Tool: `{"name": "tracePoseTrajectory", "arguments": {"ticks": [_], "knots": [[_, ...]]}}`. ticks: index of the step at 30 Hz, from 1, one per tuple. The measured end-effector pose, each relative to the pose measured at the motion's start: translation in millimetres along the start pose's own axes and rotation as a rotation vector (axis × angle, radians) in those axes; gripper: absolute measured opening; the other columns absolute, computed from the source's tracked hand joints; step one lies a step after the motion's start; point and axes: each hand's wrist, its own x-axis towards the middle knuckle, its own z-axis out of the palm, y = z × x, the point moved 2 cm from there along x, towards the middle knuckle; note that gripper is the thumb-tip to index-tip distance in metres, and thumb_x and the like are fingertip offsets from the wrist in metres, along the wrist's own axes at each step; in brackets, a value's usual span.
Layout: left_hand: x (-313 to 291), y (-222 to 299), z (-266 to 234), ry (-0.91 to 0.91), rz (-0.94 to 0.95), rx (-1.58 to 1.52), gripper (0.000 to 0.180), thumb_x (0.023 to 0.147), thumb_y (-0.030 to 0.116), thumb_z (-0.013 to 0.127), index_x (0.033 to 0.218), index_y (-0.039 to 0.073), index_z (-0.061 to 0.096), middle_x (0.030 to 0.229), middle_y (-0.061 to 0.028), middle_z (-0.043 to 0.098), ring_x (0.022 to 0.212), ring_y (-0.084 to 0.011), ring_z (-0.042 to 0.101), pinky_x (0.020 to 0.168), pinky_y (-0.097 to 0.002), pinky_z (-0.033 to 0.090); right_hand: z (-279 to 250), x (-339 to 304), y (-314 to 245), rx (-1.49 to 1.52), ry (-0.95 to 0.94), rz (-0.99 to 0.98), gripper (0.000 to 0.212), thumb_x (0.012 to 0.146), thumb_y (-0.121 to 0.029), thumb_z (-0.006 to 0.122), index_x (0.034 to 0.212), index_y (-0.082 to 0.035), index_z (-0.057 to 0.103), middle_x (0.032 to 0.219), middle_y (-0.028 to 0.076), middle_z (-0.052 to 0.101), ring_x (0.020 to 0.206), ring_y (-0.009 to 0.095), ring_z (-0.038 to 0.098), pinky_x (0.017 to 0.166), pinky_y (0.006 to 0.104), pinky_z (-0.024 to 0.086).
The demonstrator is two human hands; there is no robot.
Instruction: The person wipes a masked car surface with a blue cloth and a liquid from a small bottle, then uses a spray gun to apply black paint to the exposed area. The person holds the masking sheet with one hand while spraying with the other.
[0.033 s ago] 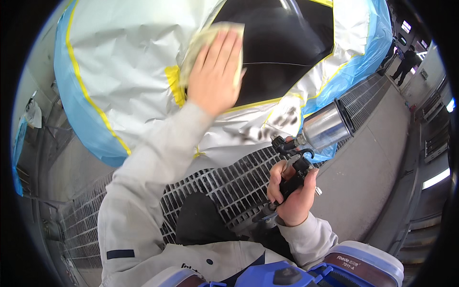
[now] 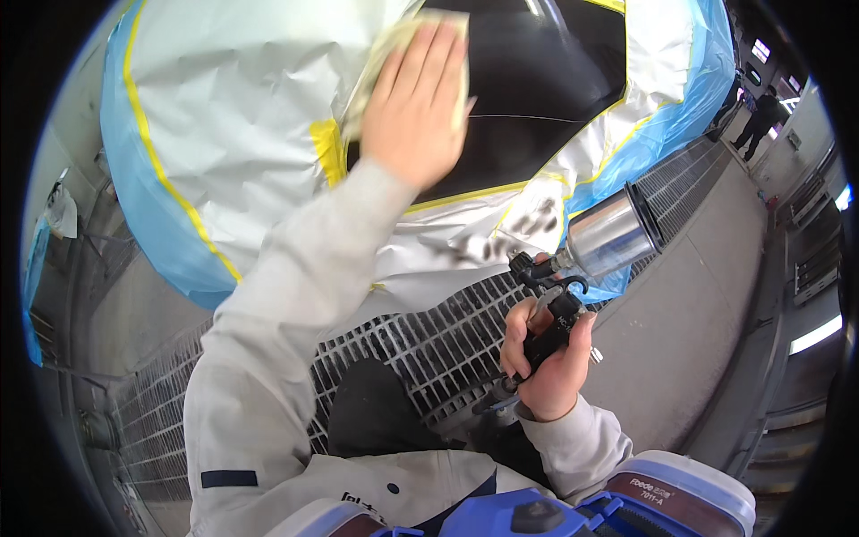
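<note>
My left hand [image 2: 419, 125] lies flat, fingers stretched out close together, on a pale yellow wiping cloth [image 2: 403, 34]. It presses the cloth over the left side of a glossy black panel [image 2: 528, 85], part of a car body wrapped in masking sheet. Lower right, my right hand [image 2: 548, 362] is wrapped round the black handle of a spray gun [image 2: 555, 322]. The gun's cup [image 2: 608, 237], clear or silvery with a dark lid, tilts up to the right, apart from the panel. Much of the cloth is hidden beneath my left hand.
White masking sheet [image 2: 233, 89] edged with yellow tape surrounds the panel; blue film [image 2: 134, 206] hangs outside it. Metal floor grating [image 2: 420, 349] runs below the car. A person [image 2: 762, 116] in dark clothes stands far right. Blue-and-white respirator parts [image 2: 689, 488] fill the bottom edge.
My left hand and the cloth have slid a little up and to the right over the panel. My right hand and the spray gun have stayed nearly still.
</note>
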Motion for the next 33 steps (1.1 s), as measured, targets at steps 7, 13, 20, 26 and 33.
{"name": "tracePoseTrajectory", "arguments": {"ticks": [7, 13, 20, 26, 33], "knots": [[15, 22, 27, -0.164, 0.171, 0.089, 0.067, 0.105, 0.037, 0.053, 0.162, 0.003, 0.042, 0.171, -0.0088, 0.039, 0.16, -0.024, 0.032, 0.133, -0.0418, 0.018, -3, 1, 1, -0.11, -0.03, -0.037, 0.073, 0.11, -0.07, 0.031, 0.143, -0.007, 0.048, 0.085, 0.006, 0.055, 0.047, 0.009, 0.039, 0.046, 0.0277, 0.038], [-39, 5, 9, -0.328, 0.14, -0.017, 0.076, 0.098, 0.03, 0.064, 0.165, 0.006, 0.039, 0.173, -0.0083, 0.038, 0.16, -0.025, 0.033, 0.129, -0.0443, 0.026, -6, -7, -6, -0.031, 0.025, -0.029, 0.063, 0.108, -0.067, 0.043, 0.126, -0.007, 0.051, 0.083, 0.011, 0.058, 0.047, 0.011, 0.041, 0.044, 0.027, 0.035], [-62, 0, 21, -0.229, 0.074, -0.078, 0.072, 0.098, 0.026, 0.062, 0.164, 0.005, 0.041, 0.172, -0.0091, 0.038, 0.161, -0.0255, 0.031, 0.129, -0.0468, 0.026, -13, -9, -2, -0.142, 0.005, 0.023, 0.074, 0.108, -0.073, 0.031, 0.118, -0.004, 0.054, 0.087, 0.007, 0.055, 0.047, 0.01, 0.039, 0.046, 0.028, 0.039], [-97, 6, 13, -0.537, 0.201, -0.044, 0.075, 0.095, 0.021, 0.059, 0.165, 0.004, 0.039, 0.174, -0.0103, 0.036, 0.162, -0.0265, 0.032, 0.129, -0.0472, 0.025, -12, -7, -7, -0.134, -0.047, -0.001, 0.076, 0.109, -0.072, 0.032, 0.14, -0.005, 0.048, 0.087, 0.007, 0.056, 0.046, 0.01, 0.039, 0.045, 0.0273, 0.038], [-29, 0, 36, -0.315, 0.09, 0.084, 0.071, 0.1, 0.03, 0.056, 0.165, 0.006, 0.038, 0.169, -0.0087, 0.044, 0.157, -0.023, 0.037, 0.128, -0.0427, 0.027, -4, -4, -2, -0.069, -0.014, -0.015, 0.069, 0.112, -0.061, 0.036, 0.152, -0.004, 0.039, 0.082, 0.009, 0.057, 0.048, 0.009, 0.039, 0.046, 0.0241, 0.035]]}}
